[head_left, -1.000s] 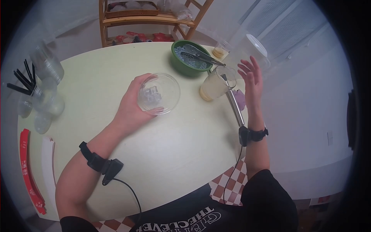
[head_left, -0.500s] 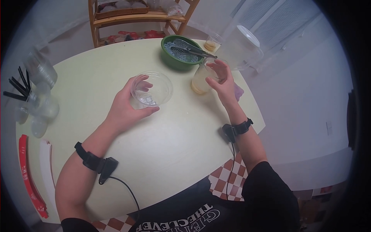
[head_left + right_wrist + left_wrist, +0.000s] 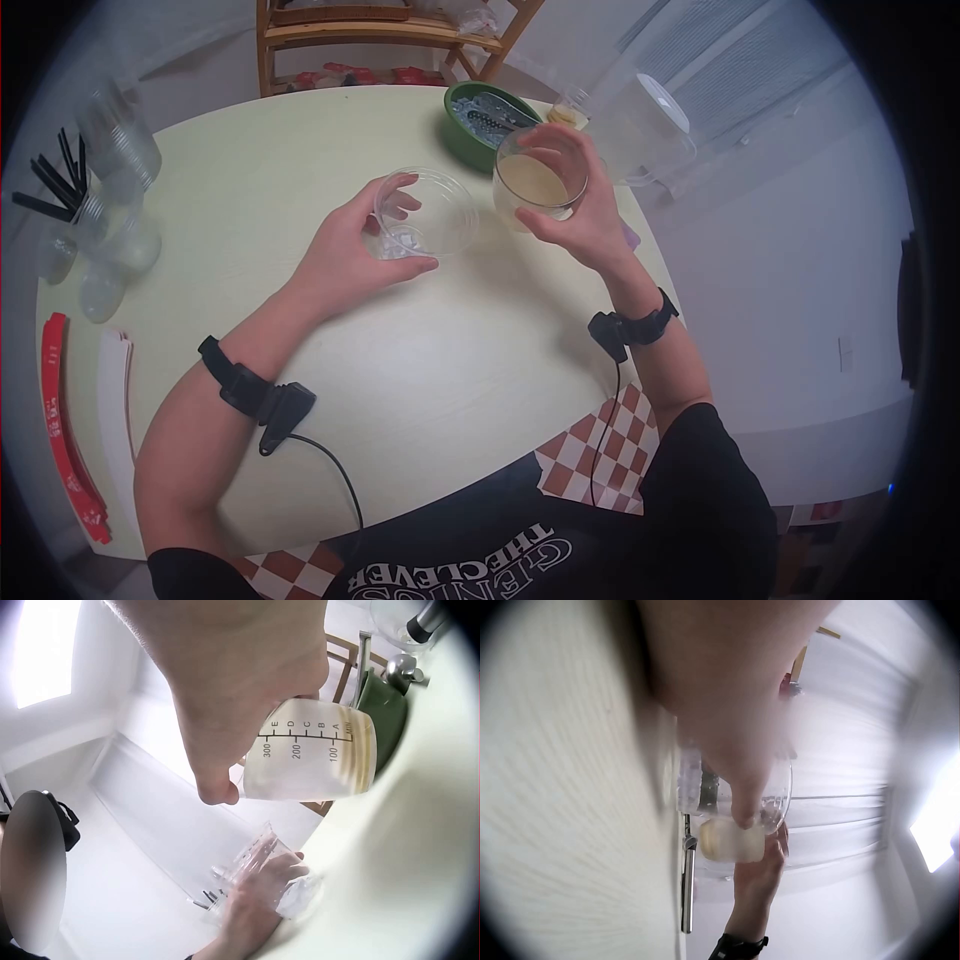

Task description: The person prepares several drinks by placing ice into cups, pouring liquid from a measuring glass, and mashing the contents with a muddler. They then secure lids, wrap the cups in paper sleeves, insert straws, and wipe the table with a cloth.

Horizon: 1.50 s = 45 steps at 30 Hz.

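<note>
My left hand (image 3: 345,245) grips a clear plastic cup (image 3: 452,215) around its side, thumb at the front and fingers behind. Several ice cubes (image 3: 402,242) lie at the cup's bottom, which is down at the table. Held by my right hand (image 3: 590,225) is a clear measuring cup (image 3: 307,769) of cloudy, pale yellow liquid, its thumb and fingers around the upper part. Black volume marks show on its side in the right wrist view. This measuring cup is raised off the table, to the right of the plastic cup and tilted slightly.
Behind the measuring cup stands a green bowl (image 3: 457,138) with ice and metal tongs (image 3: 500,108). A lidded clear container (image 3: 650,135) is at the back right. Stacked plastic cups (image 3: 120,140), black straws (image 3: 60,180), and red (image 3: 68,430) and white strips (image 3: 116,400) line the left edge.
My right hand came in from the right, took hold of the measuring cup and lifted it toward the plastic cup. The plastic cup, tilted before, stands more upright with its ice at the bottom.
</note>
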Each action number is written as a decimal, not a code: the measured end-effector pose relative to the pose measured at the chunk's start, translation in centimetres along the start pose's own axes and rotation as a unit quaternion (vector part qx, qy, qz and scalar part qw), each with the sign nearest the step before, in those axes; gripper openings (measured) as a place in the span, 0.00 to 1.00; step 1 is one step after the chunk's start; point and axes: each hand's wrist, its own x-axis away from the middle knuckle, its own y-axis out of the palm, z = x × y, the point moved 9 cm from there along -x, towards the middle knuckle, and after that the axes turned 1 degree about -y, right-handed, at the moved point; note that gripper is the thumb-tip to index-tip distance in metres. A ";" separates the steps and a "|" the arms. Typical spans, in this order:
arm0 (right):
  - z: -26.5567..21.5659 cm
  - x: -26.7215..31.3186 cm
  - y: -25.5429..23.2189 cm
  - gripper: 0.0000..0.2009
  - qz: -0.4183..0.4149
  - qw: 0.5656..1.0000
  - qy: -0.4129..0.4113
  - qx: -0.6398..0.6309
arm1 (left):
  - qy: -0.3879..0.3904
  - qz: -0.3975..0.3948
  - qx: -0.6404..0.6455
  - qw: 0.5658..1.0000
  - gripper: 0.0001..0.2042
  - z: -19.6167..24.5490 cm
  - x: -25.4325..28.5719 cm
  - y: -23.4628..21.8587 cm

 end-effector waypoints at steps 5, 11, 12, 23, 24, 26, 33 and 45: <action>-1.6 -1.4 1.3 0.46 -0.031 0.998 -0.015 0.046 | 0.008 -0.001 0.009 1.000 0.45 0.0 0.0 0.0; -3.1 -2.5 2.5 0.46 -0.068 0.991 -0.037 0.107 | 0.015 -0.003 0.011 1.000 0.45 -0.1 0.0 0.0; -3.4 -2.5 2.7 0.45 -0.073 0.989 -0.045 0.123 | 0.015 -0.001 0.012 1.000 0.45 -0.2 0.0 0.0; -5.6 -3.3 3.5 0.45 -0.100 0.974 -0.077 0.187 | 0.032 0.002 0.013 0.999 0.45 -0.4 -0.1 0.1; -5.7 -3.4 3.6 0.46 -0.100 0.973 -0.078 0.192 | 0.031 0.003 0.013 0.999 0.45 -0.4 -0.1 0.1; -5.9 -3.5 3.7 0.46 -0.103 0.971 -0.085 0.200 | 0.029 0.002 0.019 0.999 0.45 -0.4 -0.1 0.1; -6.8 -3.7 3.8 0.45 -0.106 0.965 -0.098 0.221 | 0.065 0.016 0.004 0.998 0.43 -0.4 0.0 0.0; -7.5 -4.1 3.1 0.45 -0.099 0.959 -0.108 0.243 | 0.028 -0.001 0.022 0.999 0.43 -0.2 0.0 0.0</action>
